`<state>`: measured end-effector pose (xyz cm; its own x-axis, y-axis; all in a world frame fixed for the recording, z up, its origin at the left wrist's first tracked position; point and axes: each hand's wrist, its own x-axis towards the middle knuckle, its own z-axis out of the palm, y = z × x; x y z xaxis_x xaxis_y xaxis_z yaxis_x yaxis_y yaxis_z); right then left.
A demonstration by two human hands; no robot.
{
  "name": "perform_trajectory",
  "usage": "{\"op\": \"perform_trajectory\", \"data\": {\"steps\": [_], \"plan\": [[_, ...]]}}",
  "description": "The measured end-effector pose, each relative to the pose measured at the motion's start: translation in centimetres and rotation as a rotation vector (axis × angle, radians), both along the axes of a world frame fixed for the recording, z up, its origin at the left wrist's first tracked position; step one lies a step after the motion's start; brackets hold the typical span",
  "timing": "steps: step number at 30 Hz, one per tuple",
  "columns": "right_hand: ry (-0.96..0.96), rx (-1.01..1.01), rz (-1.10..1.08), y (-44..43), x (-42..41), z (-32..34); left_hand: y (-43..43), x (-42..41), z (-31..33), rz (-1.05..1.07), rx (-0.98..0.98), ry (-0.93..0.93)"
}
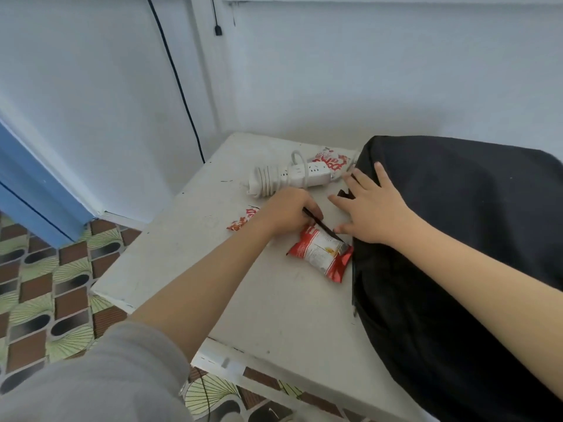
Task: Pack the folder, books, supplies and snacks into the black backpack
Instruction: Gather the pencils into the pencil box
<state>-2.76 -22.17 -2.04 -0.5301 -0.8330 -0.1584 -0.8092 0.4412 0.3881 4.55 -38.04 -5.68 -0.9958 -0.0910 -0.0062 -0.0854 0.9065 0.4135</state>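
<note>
The black backpack (463, 239) lies on the right half of the white table (189, 269). My right hand (370, 208) rests with spread fingers on the backpack's left edge. My left hand (288, 210) grips a thin dark pen (324, 228) whose tip points toward the backpack. Under the pen lies a red and white snack packet (320, 254), touching the backpack's side. A second snack packet (243, 220) peeks out left of my left hand. A third snack packet (330, 158) lies at the back, partly under the power strip.
A white power strip (289, 178) with its coiled cord sits at the back of the table. A black cable (173, 71) hangs down the white wall. Patterned floor tiles (45, 284) and a blue frame (36, 190) lie to the left.
</note>
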Motion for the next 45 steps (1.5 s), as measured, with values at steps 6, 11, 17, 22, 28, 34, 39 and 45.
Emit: {"op": "perform_trajectory", "data": {"steps": [6, 11, 17, 22, 28, 34, 39, 45], "plan": [[0.009, -0.02, -0.029, 2.9, -0.7, -1.1, -0.2, 0.1, -0.4, -0.004, -0.027, 0.091], [-0.006, -0.057, -0.004, 3.8, -0.9, -1.2, -0.2, 0.5, -0.6, -0.016, -0.034, 0.189], [-0.263, -0.309, 0.12, 5.4, 0.1, -0.1, -0.2, 1.4, -0.3, 0.003, -0.01, 0.326], [-0.18, -0.561, 0.363, 7.0, 2.1, 0.4, 0.0, 2.2, 0.7, -0.015, -0.123, 0.516], [-0.278, -0.428, 0.544, 7.2, 3.8, 0.0, -0.5, 3.3, 1.7, 0.079, -0.229, 0.692], [-0.268, -0.1, 0.488, 6.4, 4.6, -0.3, -0.5, 4.6, 2.1, 0.132, -0.193, 0.701], [-0.246, 0.004, 0.569, 6.0, 5.0, -0.4, -0.6, 5.6, 1.9, 0.168, -0.182, 0.708], [-0.317, -0.236, 0.67, 7.0, 4.3, -1.3, -0.2, 5.8, 1.9, 0.205, -0.101, 0.722]]}}
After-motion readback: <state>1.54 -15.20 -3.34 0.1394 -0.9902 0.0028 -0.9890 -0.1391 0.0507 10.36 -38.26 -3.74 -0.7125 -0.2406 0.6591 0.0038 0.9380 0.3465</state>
